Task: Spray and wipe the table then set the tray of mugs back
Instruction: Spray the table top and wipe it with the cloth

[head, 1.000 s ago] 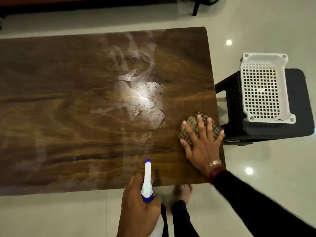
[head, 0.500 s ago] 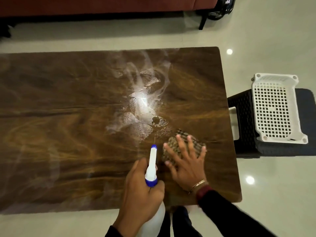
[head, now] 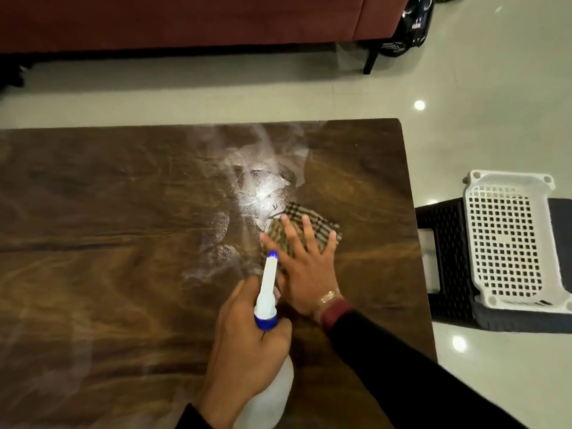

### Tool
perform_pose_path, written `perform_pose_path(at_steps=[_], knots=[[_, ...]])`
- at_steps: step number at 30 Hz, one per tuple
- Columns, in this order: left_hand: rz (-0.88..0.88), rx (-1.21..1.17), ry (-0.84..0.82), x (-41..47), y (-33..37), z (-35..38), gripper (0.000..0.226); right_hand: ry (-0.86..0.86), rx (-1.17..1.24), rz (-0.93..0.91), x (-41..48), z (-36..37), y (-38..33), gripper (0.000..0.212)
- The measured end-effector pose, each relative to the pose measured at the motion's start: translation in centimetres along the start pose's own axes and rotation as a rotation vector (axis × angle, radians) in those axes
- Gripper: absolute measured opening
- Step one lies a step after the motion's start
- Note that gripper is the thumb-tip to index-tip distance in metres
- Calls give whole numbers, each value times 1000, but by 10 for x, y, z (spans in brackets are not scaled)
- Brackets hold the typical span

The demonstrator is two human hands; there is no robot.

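On the brown tabletop (head: 108, 243) my right hand (head: 305, 264) is pressing flat, fingers spread, on the checked cloth (head: 312, 218) beside the wet spray patch (head: 263, 190), while my left hand (head: 244, 345) is gripping the spray bottle (head: 268, 292), nozzle pointing forward; off to the right, the white tray (head: 510, 239) is sitting on a black stool (head: 448, 258)

Brown checked cloth (head: 305, 222), white-and-blue spray bottle (head: 267, 300), white basket (head: 510, 243)

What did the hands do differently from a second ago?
The right hand slid the checked cloth from the table's near right edge up and left into the white spray patch. The left hand still grips the spray bottle. The white basket stayed on its stool.
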State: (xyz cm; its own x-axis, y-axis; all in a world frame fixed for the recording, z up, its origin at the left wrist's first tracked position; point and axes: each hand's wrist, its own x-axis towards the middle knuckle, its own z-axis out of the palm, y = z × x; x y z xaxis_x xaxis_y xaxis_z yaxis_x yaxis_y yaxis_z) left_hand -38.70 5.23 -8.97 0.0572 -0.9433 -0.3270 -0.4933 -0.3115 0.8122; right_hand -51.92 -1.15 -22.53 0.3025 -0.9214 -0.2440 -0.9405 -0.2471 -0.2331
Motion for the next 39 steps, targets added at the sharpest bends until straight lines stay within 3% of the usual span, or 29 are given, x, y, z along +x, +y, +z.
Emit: perform_pose_path(at_steps=[2, 5, 8, 11, 15, 17, 20, 25, 30, 33, 36, 39], knots=[[4, 6, 8, 15, 8, 0, 28, -2, -9, 0, -23, -2, 27, 64], [13, 16, 21, 31, 16, 1, 30, 24, 7, 222, 0, -19, 89, 64], [-27, -27, 28, 36, 21, 2, 36, 54, 43, 398, 76, -46, 128, 63], [-17, -22, 63, 45, 21, 5, 57, 52, 45, 430, 173, -64, 116, 63], [-24, -14, 99, 58, 20, 1, 66, 21, -38, 167, 208, -53, 39, 64], [-34, -10, 98, 63, 21, -4, 59, -1, -76, -13, 172, -36, 3, 63], [-56, -1, 75, 71, 21, -9, 49, -9, -58, -108, 114, -26, 7, 63], [-42, -31, 96, 73, 5, -16, 38, 25, -7, 164, 131, -53, 89, 64], [-22, -15, 141, 64, -12, -26, 39, 20, 5, 217, 234, -70, 55, 63], [-20, -23, 188, 58, -15, -36, 47, -13, -48, 67, 258, -59, -4, 62], [-41, -9, 183, 50, -21, -46, 45, -59, -104, -170, 215, -39, -46, 60], [-65, -28, 198, 42, -29, -57, 42, -66, -93, -339, 150, -30, -30, 57]])
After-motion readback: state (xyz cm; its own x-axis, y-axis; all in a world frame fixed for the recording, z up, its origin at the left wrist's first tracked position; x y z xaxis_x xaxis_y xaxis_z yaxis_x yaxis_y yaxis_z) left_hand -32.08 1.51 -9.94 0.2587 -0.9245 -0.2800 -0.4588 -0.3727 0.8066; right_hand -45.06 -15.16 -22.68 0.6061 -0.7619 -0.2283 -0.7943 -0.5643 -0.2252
